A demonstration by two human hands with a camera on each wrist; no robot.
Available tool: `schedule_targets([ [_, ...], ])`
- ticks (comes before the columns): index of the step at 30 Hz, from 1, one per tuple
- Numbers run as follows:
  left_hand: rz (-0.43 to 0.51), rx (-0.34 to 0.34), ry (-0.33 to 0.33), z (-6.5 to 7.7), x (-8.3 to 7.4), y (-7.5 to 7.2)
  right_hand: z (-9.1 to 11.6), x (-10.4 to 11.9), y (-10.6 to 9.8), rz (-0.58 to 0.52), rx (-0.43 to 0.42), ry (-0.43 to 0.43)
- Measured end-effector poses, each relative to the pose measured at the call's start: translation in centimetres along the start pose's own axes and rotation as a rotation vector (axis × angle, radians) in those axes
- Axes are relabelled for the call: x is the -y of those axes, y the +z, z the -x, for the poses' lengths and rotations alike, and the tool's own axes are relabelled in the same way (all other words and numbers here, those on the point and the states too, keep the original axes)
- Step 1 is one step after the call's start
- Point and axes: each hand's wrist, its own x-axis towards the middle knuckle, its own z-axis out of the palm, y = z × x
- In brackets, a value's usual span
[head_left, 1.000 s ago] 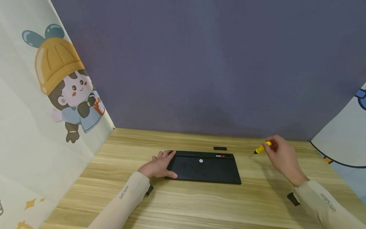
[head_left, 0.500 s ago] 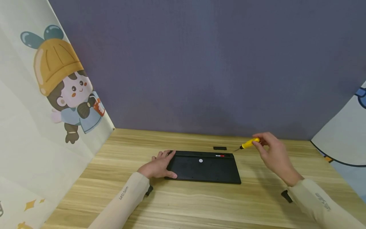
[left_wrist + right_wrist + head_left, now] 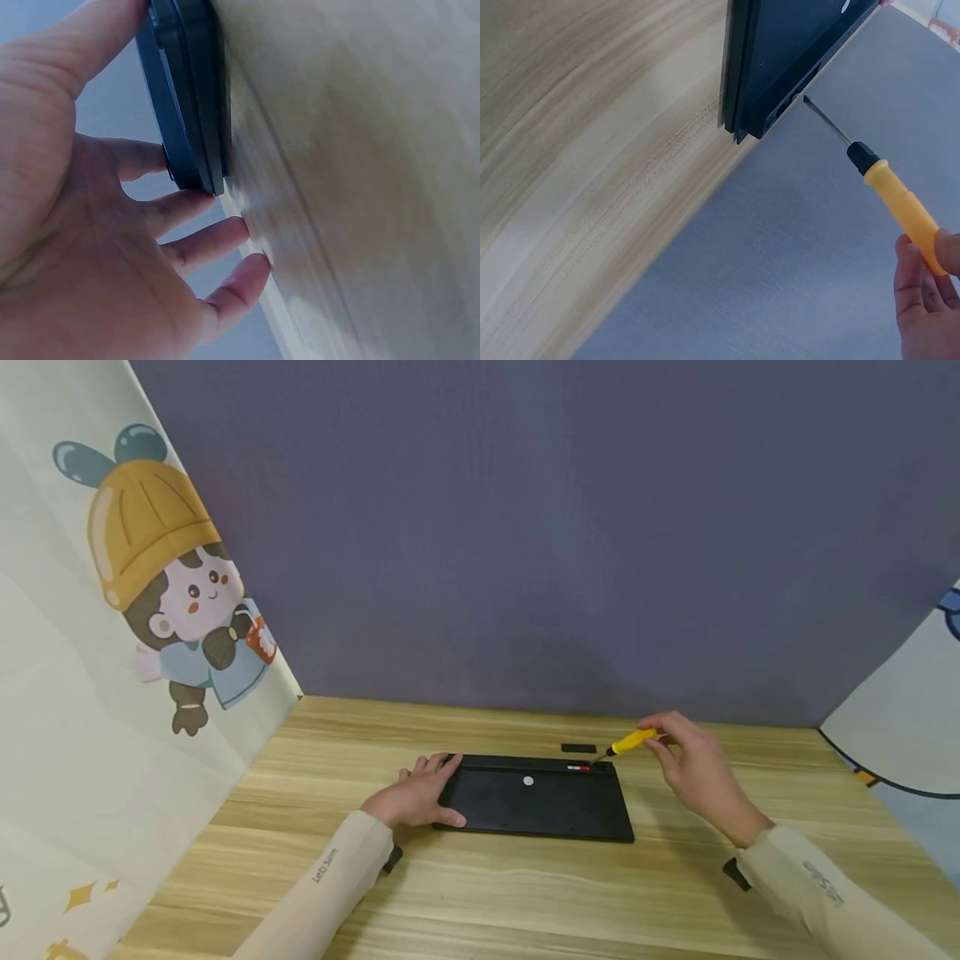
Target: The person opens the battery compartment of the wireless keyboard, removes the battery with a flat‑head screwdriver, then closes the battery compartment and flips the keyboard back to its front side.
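A black keyboard [image 3: 536, 806] lies underside up on the wooden table, a small slot open near its far right corner. In that slot sits a red and white battery [image 3: 578, 768]. My left hand [image 3: 414, 795] rests on the keyboard's left end, thumb on the underside; in the left wrist view its fingers are spread and nearly straight, some touching the keyboard's edge. My right hand [image 3: 693, 768] pinches the yellow handle of a screwdriver [image 3: 632, 742]. The screwdriver's tip is at the slot beside the battery; whether it touches is unclear.
A small black cover [image 3: 578, 748] lies behind the keyboard on the table [image 3: 465, 893]. A grey-purple panel [image 3: 480, 543] rises at the table's back edge. Printed light-coloured sheets [image 3: 60, 693] stand at the left and right.
My right hand has moved left with the screwdriver, bringing its tip from the right of the keyboard to the battery slot. My left hand and the keyboard have stayed in place.
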Motion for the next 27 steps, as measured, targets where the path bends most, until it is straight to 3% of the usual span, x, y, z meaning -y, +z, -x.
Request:
schedule_targets([
  [18,0.017,0.006,0.008,0.08,-0.52,0.02,0.12,0.17,-0.12,0.011,0.04,-0.01],
  [27,0.031,0.017,-0.01,0.24,-0.63,-0.16,0.19,-0.76,-0.58,-0.024,0.084,0.107],
])
